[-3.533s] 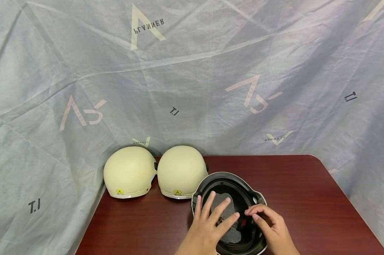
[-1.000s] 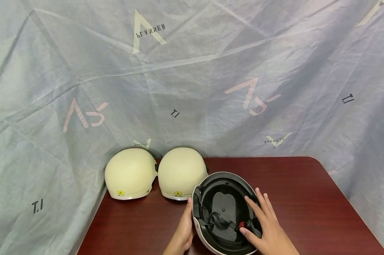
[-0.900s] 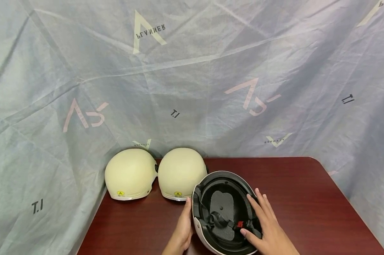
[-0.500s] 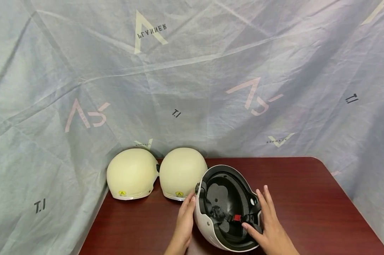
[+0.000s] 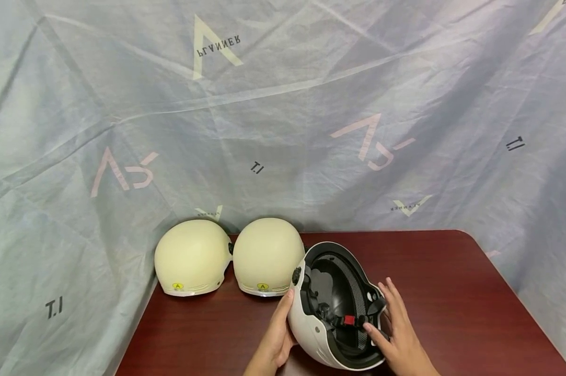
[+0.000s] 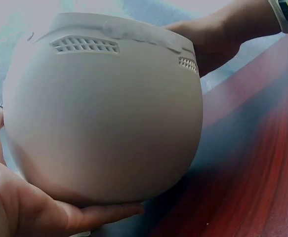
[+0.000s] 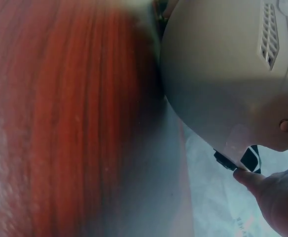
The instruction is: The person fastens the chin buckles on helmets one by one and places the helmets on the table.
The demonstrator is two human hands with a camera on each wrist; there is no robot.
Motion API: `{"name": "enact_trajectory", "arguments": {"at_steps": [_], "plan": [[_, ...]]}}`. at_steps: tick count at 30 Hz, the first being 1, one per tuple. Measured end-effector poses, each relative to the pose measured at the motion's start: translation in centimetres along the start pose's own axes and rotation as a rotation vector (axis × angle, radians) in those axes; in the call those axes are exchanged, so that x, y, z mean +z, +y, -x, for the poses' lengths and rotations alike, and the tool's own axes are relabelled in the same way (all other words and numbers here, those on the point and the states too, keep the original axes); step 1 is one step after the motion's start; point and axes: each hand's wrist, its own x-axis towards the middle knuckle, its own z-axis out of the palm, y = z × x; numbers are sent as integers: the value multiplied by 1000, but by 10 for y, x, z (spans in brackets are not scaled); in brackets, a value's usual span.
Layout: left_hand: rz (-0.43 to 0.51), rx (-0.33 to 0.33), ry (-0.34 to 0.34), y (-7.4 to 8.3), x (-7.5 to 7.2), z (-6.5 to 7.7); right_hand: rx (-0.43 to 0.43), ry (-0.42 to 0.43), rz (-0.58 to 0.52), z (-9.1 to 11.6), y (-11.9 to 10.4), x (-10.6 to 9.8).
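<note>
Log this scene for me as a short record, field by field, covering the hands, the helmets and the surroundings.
Held helmet: pale shell, tilted, dark opening turned toward the head camera
Left hand: holds the shell from the side and below
Right hand: touches the helmet on the opposite side
Red buckle: inside the opening
Other helmets: two, cream; left helmet and middle helmet, both dome up on the table
Table: dark red, wood-grained
Backdrop: grey printed cloth

L hand [image 5: 277,335] cupped, R hand [image 5: 399,337] fingers ext., thumb apart
</note>
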Motion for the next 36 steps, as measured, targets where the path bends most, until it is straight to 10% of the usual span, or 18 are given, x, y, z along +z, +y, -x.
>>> {"name": "enact_trajectory", "arguments": {"at_steps": [9,21,36], "plan": [[-30,21,40,1,2,0,-103,37,128,-7,-13,-4],[-53,45,39,1,7,3,-464,15,189,-24,-71,0],[-160,143,62,2,20,9,-596,-21,264,-24,-109,24]]}}
